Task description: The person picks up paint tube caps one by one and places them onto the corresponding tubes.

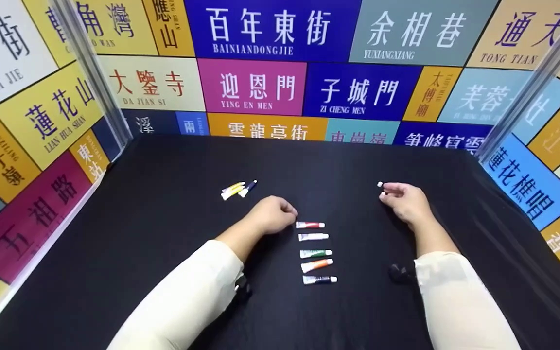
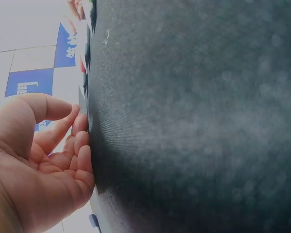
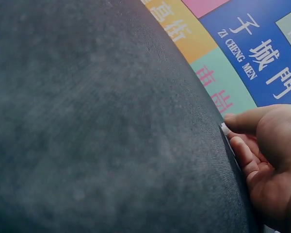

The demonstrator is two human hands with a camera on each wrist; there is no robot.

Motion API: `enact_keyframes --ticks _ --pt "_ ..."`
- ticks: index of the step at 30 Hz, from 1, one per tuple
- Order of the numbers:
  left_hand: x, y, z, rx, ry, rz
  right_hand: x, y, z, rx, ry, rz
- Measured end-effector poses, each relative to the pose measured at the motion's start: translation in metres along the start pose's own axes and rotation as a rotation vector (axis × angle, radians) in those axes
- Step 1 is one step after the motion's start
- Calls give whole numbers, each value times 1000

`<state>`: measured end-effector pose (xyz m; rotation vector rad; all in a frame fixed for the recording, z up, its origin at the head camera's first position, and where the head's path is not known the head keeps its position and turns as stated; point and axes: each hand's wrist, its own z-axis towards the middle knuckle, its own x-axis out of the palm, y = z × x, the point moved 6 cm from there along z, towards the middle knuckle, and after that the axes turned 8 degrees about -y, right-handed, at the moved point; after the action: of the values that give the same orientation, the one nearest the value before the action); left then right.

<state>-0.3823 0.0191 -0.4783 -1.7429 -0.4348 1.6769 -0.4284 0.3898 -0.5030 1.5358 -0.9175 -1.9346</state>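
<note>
Wall panels (image 1: 270, 29) read BAINIANDONGJIE, YING EN MEN, ZI CHENG MEN

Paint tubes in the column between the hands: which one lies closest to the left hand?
The red-banded tube, topmost in the column. It lies just off the left hand, while the white, green, orange and bottom tubes sit progressively nearer the camera.

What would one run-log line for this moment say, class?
left hand: resting by red tube | right hand: pinching small white piece | five paint tubes in column | cloth: black
</note>
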Motion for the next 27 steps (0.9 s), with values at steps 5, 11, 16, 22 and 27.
enact_keyframes --ticks 5,11,16,22,27 --pt "-2 2 2 -5 -18 -34 2 3 -1 -66 8 -101" --pt "-13 7 5 4 -122 -89 4 9 -3 -187 9 -195" --pt "-22 11 9 -5 -187 -105 2 11 -3 -204 -27 -216" --pt "-31 25 14 -60 -222 -110 0 8 -2 -165 -33 -194" --pt "-49 42 20 -110 -307 -115 0 5 -4 -145 -33 -174"
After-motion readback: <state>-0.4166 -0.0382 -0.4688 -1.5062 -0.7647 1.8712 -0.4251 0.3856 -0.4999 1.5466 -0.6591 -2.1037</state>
